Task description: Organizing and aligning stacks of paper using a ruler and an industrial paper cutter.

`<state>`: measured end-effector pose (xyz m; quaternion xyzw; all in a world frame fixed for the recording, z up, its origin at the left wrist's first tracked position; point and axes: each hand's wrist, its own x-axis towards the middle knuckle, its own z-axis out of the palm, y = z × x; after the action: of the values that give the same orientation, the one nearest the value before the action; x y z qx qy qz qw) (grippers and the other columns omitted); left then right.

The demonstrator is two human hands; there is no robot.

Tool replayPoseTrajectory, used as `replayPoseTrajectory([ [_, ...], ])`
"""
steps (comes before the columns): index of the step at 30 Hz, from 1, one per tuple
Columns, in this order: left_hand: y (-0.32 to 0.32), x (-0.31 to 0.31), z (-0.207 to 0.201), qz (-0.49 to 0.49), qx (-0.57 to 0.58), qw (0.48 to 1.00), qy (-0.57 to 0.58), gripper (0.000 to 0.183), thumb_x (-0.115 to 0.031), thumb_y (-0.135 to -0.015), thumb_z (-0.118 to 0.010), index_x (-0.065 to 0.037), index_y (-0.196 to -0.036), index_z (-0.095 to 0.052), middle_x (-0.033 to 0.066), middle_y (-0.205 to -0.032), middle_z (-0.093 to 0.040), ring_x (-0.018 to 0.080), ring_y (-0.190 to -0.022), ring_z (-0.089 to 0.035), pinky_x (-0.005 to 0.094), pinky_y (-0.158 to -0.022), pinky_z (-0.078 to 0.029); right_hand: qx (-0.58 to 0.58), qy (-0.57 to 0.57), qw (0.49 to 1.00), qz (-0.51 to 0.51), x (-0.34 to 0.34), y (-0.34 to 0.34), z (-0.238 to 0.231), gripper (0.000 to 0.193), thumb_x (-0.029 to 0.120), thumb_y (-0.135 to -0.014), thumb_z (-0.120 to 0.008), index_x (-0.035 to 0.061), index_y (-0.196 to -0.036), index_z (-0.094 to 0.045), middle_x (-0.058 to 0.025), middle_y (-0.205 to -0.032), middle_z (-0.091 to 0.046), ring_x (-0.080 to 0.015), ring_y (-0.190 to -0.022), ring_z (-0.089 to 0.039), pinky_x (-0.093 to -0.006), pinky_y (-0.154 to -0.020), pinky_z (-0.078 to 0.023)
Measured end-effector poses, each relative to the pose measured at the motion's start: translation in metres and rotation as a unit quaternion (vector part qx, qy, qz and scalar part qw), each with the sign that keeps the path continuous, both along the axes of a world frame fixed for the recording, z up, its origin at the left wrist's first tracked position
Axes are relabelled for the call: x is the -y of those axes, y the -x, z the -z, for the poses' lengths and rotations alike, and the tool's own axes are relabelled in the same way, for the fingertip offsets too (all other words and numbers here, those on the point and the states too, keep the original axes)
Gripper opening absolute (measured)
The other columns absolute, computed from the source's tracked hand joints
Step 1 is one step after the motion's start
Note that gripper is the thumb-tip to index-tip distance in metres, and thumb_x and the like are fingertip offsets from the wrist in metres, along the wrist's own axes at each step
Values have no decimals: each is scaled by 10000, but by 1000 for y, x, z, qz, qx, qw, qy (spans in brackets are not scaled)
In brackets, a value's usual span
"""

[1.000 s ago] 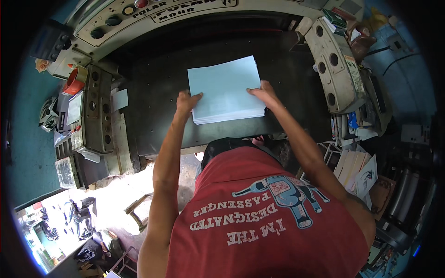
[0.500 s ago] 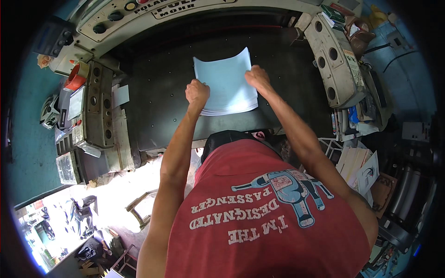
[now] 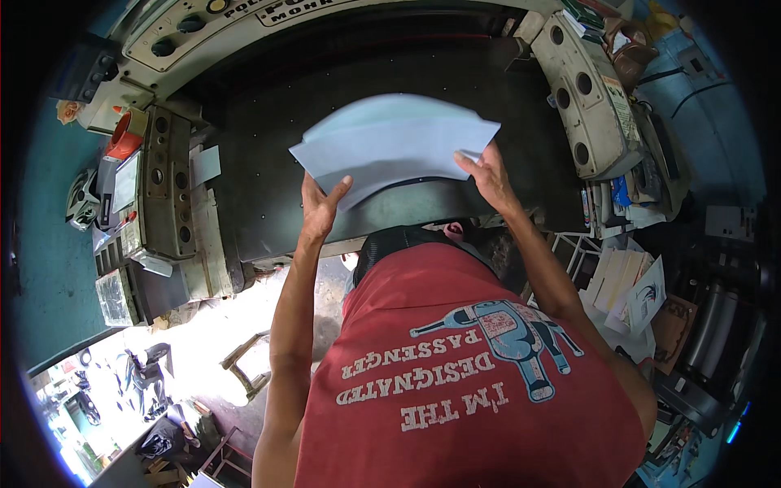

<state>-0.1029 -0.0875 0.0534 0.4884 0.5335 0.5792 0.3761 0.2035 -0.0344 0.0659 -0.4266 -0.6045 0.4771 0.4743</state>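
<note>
A stack of pale blue-white paper sheets (image 3: 390, 146) is held up over the dark machine table (image 3: 252, 114), its long side running left to right and its middle bowed. My left hand (image 3: 322, 203) grips the stack's lower left part, thumb on the near face and fingers behind it. At the right end, my right hand (image 3: 486, 175) has its thumb on the near face, with the fingers hidden behind the sheets. The far side of the stack is out of sight.
Slotted metal side guides (image 3: 167, 183) stand at the left, with a matching metal block (image 3: 584, 93) at the right. A control panel (image 3: 179, 32) with knobs spans the back. An orange cup (image 3: 128, 134) sits on the left ledge. Books and papers (image 3: 622, 285) pile up at the lower right.
The stack has turned from upright lengthwise to crosswise and is lifted and bowed. My hands have moved farther apart and nearer to me, with thumbs now on its near face.
</note>
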Motion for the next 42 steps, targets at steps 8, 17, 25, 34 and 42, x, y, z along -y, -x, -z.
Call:
replayPoseTrajectory([
  [8, 5, 6, 30, -60, -7, 998, 14, 299, -30, -796, -770, 41, -1060, -648, 101, -979, -703, 174, -910, -642, 313, -870, -498, 35, -14, 999, 36, -8, 11, 25, 409, 69, -851, -720, -4, -1205, -529, -79, -1007, -642, -140, -928, -614, -284, -857, -493],
  [17, 13, 7, 21, 25, -42, 995, 87, 422, -80, -774, -818, 31, -1132, -624, 124, -1032, -684, 203, -964, -645, 338, -902, -515, 62, -90, 994, -7, -2, 3, 9, 350, 49, -762, -790, 21, -1051, -595, -50, -945, -669, -126, -879, -637, -291, -801, -518],
  [25, -9, 18, -9, 32, -26, 996, -74, 714, -38, -774, -806, -20, -1355, -392, 110, -1156, -629, 221, -1003, -620, 350, -904, -508, -45, -121, 991, 36, 3, 2, 5, 410, 80, -710, -823, 24, -1048, -597, -51, -953, -677, -139, -861, -640, -305, -802, -521],
  [34, -11, 16, -2, -20, -29, 998, 42, 409, -66, -756, -842, 17, -1100, -638, 119, -1034, -701, 194, -955, -651, 333, -889, -512, 19, -65, 998, 21, -2, 0, 3, 423, 124, -671, -865, 45, -1014, -631, -41, -906, -683, -146, -847, -646, -295, -790, -526],
  [42, -15, 7, 18, -27, -52, 998, 23, 383, -84, -735, -840, 32, -1055, -664, 113, -971, -711, 203, -877, -662, 333, -847, -524, 126, -69, 990, 9, -8, -1, 36, 433, 169, -704, -857, 10, -1069, -684, -109, -976, -737, -207, -893, -700, -320, -810, -545],
])
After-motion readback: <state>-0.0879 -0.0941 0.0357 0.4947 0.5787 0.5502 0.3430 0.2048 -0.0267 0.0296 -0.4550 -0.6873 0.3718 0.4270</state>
